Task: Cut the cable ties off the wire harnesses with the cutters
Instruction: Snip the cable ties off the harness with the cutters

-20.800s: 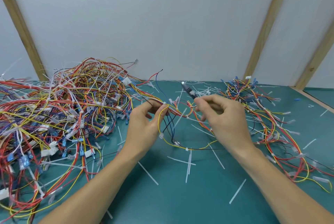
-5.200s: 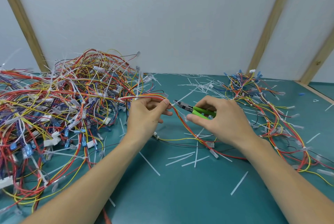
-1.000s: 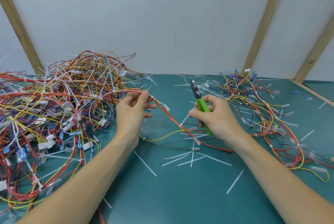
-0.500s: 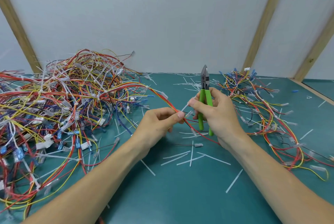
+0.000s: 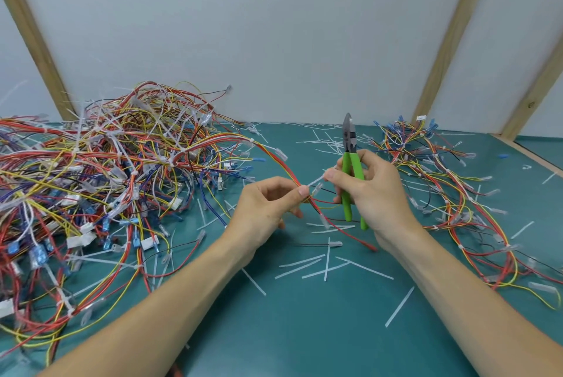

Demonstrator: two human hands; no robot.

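Teal table – two harness piles, one cutters – right hand.

The big tangled heap of red, yellow and blue wire harnesses runs off the left edge. The right hand covers the middle of the green-handled cutters. Whether its fingertips actually pinch the thin white cable tie cannot be told.

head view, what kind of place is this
Probably a workbench for reworking wiring: a green mat strewn with cut ties, a big wire pile, and cutters in the right hand.
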